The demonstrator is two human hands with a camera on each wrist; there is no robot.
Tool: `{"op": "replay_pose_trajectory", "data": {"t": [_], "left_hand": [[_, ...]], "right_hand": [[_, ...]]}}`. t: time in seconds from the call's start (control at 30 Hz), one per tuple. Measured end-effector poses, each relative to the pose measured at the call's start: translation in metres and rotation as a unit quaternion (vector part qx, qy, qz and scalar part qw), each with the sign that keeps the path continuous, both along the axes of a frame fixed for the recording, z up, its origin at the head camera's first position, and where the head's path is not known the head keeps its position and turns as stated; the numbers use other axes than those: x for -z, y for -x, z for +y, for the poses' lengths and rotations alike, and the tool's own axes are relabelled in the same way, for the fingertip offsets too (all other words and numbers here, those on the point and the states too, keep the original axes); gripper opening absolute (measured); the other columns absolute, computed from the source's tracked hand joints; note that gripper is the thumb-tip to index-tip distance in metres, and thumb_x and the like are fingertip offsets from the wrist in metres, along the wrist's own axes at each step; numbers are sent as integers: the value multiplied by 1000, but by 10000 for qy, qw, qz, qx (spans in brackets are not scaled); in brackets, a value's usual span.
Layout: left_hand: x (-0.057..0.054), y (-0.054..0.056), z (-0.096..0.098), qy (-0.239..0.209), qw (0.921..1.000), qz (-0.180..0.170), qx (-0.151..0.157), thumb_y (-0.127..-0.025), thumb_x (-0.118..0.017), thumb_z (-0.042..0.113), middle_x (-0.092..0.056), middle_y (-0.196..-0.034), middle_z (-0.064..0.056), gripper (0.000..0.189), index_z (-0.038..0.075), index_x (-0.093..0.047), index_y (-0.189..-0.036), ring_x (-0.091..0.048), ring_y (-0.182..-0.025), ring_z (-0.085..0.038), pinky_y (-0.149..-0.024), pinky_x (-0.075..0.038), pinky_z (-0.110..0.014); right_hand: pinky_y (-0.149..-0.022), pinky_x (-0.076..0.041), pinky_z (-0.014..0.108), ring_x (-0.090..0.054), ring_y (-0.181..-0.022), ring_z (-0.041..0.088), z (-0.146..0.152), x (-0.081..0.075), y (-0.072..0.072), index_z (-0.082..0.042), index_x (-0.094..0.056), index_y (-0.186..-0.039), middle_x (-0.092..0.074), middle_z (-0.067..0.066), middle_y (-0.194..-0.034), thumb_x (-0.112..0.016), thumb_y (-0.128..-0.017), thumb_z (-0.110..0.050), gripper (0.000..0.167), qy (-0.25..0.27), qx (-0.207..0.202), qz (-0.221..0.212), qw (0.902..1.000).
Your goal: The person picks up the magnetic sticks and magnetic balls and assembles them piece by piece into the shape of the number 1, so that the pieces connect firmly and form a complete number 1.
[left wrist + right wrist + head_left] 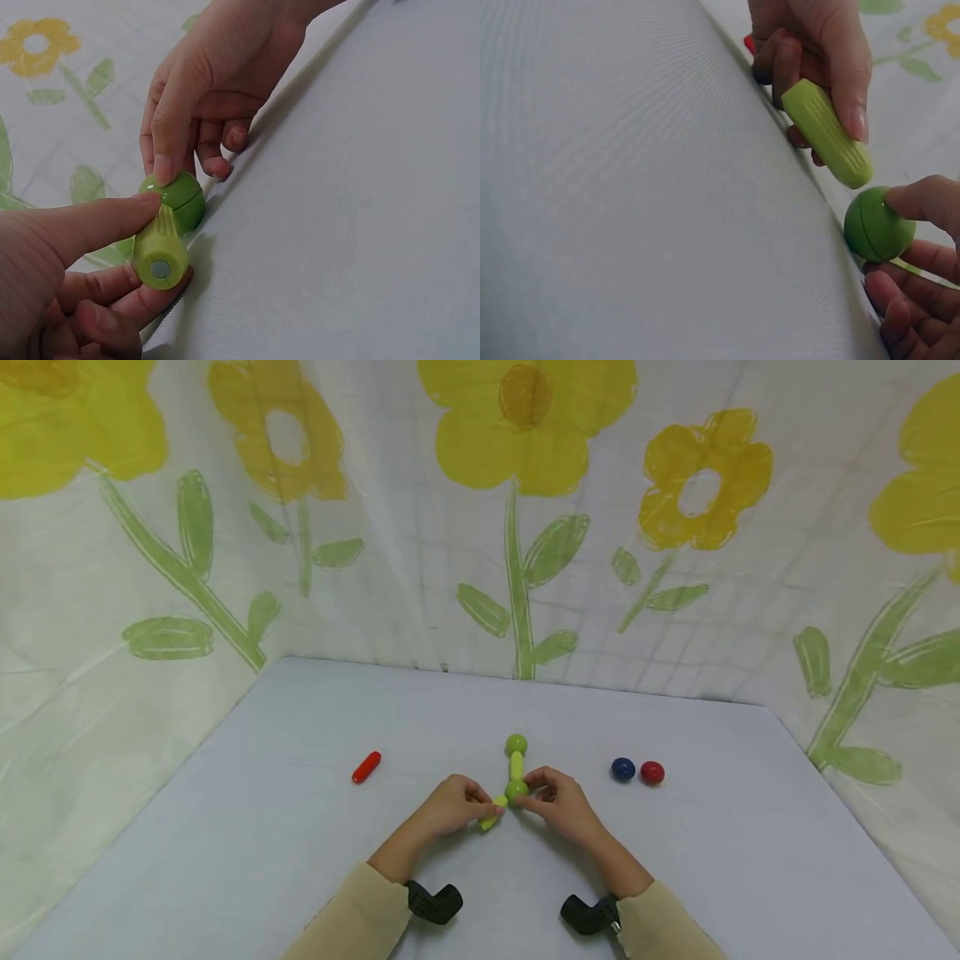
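Observation:
Between thumb and fingers my left hand (457,804) pinches a yellow-green ridged rod (829,135); a grey disc shows at its near end in the left wrist view. My right hand (561,804) holds a green ball (879,225) with a seam round it, thumb on top and fingers beneath. From that ball another yellow-green rod (517,766) runs away from me to a second green ball (516,744). In the right wrist view a small gap separates the left hand's rod from the held ball.
A red rod (367,767) lies on the white table (300,710) to the left. To the right, a dark blue ball (623,769) and a red ball (652,772) sit side by side. Behind the table hangs a flower-printed curtain (405,577).

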State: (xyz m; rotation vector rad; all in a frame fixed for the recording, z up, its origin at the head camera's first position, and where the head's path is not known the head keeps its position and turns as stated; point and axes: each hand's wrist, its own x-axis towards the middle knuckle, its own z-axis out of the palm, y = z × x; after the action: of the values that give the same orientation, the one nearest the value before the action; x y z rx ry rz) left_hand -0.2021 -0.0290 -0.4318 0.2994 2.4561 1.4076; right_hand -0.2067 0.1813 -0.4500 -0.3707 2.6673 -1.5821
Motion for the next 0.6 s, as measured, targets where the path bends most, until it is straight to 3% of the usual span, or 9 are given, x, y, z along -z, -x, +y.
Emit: {"op": "replay_pose_trajectory", "data": {"t": [0.6], "left_hand": [[3,1,1,53,9995,252,183,-84,-77,29,-59,-70,3,25,5,-70,-80,-47,-63,-10,-56,-37,-24]], "right_hand": [[-65,-45,23,-55,-76,14,0,1,-1,1,-64,-105,-66,9,-100,-76,-85,-12,27,105,-54,103,9999]]}}
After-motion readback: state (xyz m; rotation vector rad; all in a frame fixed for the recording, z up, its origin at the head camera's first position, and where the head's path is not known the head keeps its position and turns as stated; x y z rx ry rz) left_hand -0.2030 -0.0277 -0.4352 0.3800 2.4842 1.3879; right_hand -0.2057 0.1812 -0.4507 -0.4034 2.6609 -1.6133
